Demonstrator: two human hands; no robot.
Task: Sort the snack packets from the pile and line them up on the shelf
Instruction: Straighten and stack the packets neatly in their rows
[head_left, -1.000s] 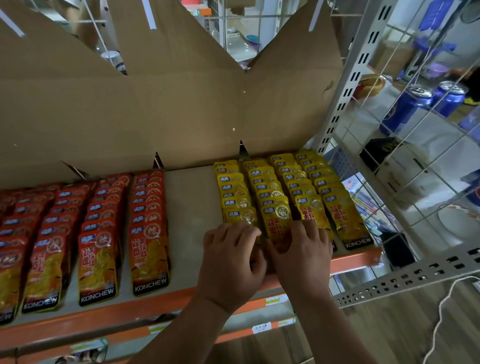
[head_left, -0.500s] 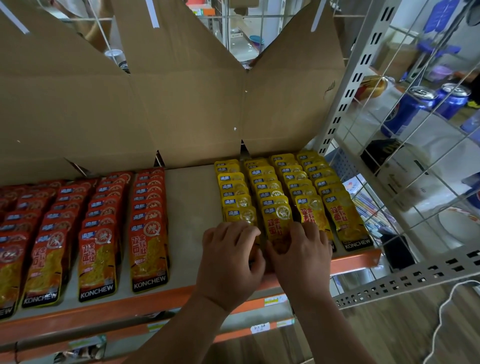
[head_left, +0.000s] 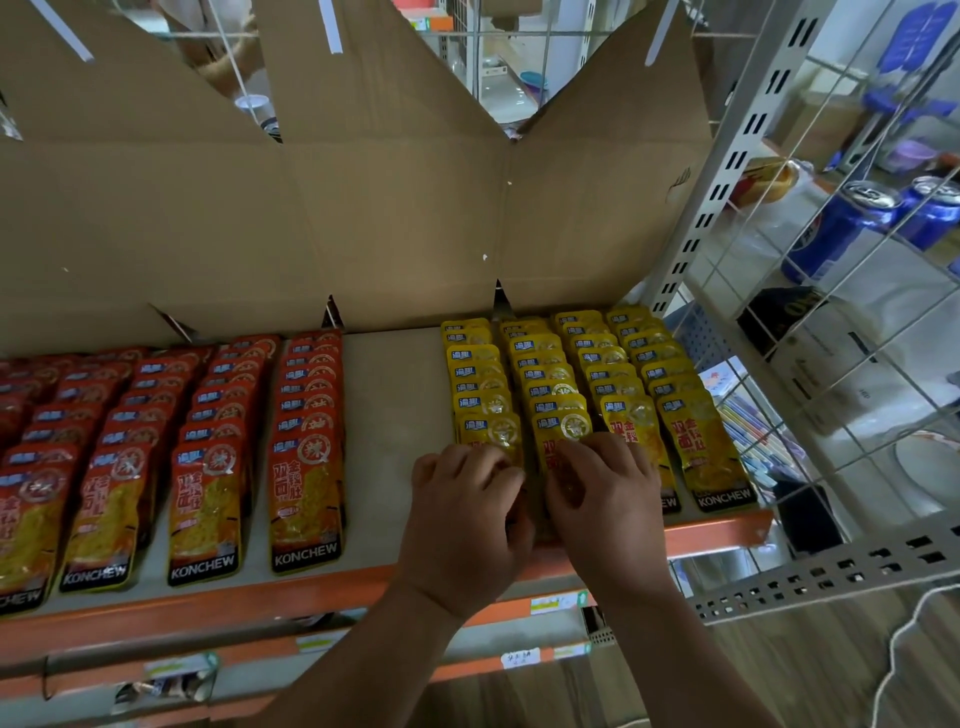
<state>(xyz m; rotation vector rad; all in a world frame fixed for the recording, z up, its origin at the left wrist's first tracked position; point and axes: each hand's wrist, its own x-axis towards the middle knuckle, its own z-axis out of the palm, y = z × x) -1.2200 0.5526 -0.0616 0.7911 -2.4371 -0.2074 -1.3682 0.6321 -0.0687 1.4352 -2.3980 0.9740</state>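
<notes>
lying on the shelf (head_left: 395, 395), red packets (head_left: 208, 441) are filling its left, yellow packets (head_left: 613, 364) its right. left hand (head_left: 467, 525) and right hand (head_left: 608, 509) are curling fingers over the front yellow ones, pinching or pressing i cannot tell; likely straightening, next needing squaring to its front edge.

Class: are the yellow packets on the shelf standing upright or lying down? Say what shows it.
Lying down: the yellow packets overlap in four rows on the shelf, fronts facing up.

Glossy plastic packets (head_left: 566, 384) lie on a matt shelf (head_left: 395, 395) with painted metal edge; matt cardboard (head_left: 395, 208) behind.
</notes>
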